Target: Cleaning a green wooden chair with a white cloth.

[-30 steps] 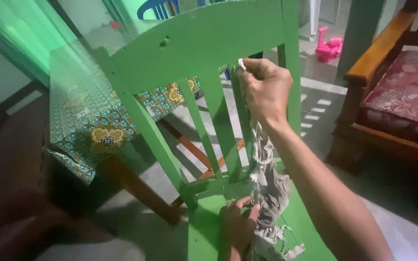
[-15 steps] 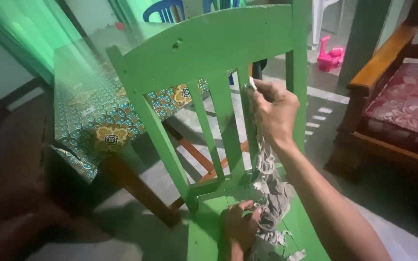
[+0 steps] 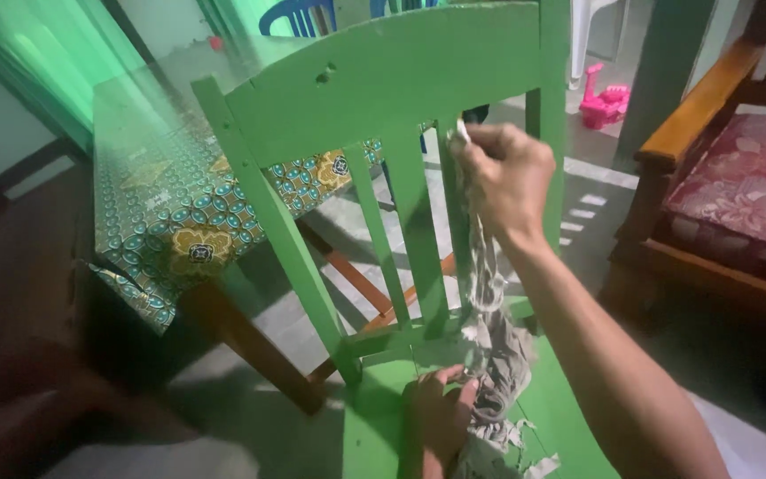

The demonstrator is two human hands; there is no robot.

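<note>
Fingers of the right hand [image 3: 507, 177] pinch the top of a frayed grey rag [image 3: 489, 355], stretched near-vertically along a slat of the green chair [image 3: 383, 80], down to the left hand [image 3: 441, 412] gripping its lower end at the seat.

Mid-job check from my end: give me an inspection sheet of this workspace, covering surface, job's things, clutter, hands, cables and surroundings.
Surface: green wooden chair, seat and slatted back facing the camera; paint looks intact.
Job's things: frayed grey rag, stretched taut along a back slat from near the top rail down to the seat.
Clutter: torn rag scraps on the seat.
Hands: right hand grips the rag's upper end; left hand holds its lower end at the seat.
Cables: nothing seen.
Surroundings: table with patterned cloth behind the chair, wooden armchair with red cushion on the right, pink toy on the floor, blue plastic chair at the back.
</note>
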